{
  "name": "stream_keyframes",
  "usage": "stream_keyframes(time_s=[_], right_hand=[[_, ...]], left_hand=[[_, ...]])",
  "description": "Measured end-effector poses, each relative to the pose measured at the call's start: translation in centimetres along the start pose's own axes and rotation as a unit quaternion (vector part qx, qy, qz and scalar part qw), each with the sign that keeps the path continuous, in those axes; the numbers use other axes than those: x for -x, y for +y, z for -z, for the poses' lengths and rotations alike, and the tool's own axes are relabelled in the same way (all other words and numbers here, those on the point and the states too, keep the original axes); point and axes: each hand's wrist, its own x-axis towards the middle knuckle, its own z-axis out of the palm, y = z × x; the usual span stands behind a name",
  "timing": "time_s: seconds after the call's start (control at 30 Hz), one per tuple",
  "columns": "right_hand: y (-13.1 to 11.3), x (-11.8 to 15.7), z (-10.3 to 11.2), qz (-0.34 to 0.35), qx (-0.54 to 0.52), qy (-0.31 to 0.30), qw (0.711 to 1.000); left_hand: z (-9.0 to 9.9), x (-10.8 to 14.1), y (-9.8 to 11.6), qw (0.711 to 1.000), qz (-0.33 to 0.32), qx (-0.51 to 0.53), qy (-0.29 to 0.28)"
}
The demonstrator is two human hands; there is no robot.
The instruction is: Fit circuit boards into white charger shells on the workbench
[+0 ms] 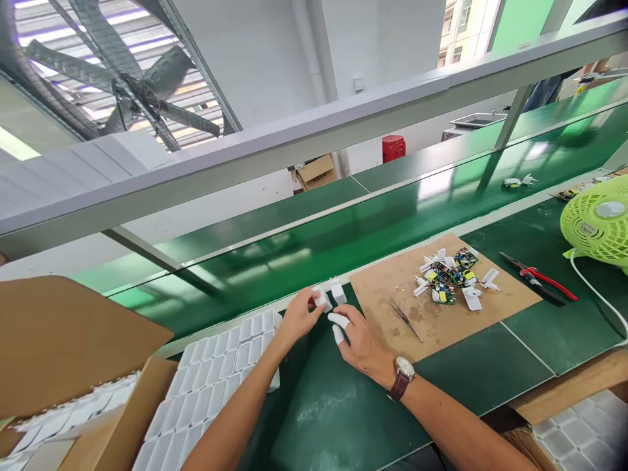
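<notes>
The left hand (303,314) reaches forward over the surface, thumb and forefinger pinched together. The right hand (358,337) hovers just beside it, palm down, white covers on the thumb and a finger, a strapped watch (403,376) on its wrist. Both forearms are bare, converging from either side.

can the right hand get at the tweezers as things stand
Probably yes: the tweezers lie uncovered on the brown sheet, just beside the right hand, which looks empty, with nothing visible between them.
</notes>
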Motion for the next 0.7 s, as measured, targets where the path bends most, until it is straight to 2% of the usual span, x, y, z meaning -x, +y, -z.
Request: stream_keyframes(time_s=[0.13, 0.2, 0.27, 0.33, 0.37, 0.47, 0.53, 0.6, 0.67, 0.7], right_hand=[[0.4, 0.2, -0.2, 0.027, 0.01, -0.025, 0.999], [0.4, 0.2, -0.2, 0.041, 0.007, -0.031, 0.999], [0.4, 0.2, -0.2, 0.052, 0.005, -0.034, 0.998], [0.6, 0.3, -0.2, 0.062, 0.008, -0.032, 0.998], [0.8, 0.3, -0.3, 0.067, 0.012, -0.028, 0.997], [1.7, 0.5, -0.9, 0.086, 0.019, -0.012, 0.996], [2.3, 0.5, -1.3, 0.098, 0.019, -0.011, 0.995], [2.7, 0.7, -1.5, 0.107, 0.021, -0.016, 0.994], [2.9, 0.9, -1.6, 0.108, 0.032, -0.03, 0.993], [3.0, 1.0, -1.6, 0.104, 0.04, -0.041, 0.993]], left_hand=[[-1.6, -0.6, 0.2, 0.999, -0.039, -0.016, -0.027], [-1.2, 0.1, 0.5, 0.998, -0.05, -0.022, -0.034], [0.6, 1.3, 0.9, 0.998, -0.052, -0.039, -0.026], [3.8, 2.6, 1.3, 0.997, -0.05, -0.06, 0.011], [5.9, 3.3, 1.4, 0.995, -0.045, -0.069, 0.048], [13.8, 5.7, 1.4, 0.975, -0.013, -0.089, 0.202], [19.4, 8.0, 1.2, 0.944, 0.022, -0.106, 0.311], [24.2, 10.9, 0.8, 0.904, 0.055, -0.12, 0.408], [27.7, 14.0, 0.3, 0.865, 0.083, -0.127, 0.479], [28.8, 15.6, 0.0, 0.849, 0.102, -0.131, 0.501]])
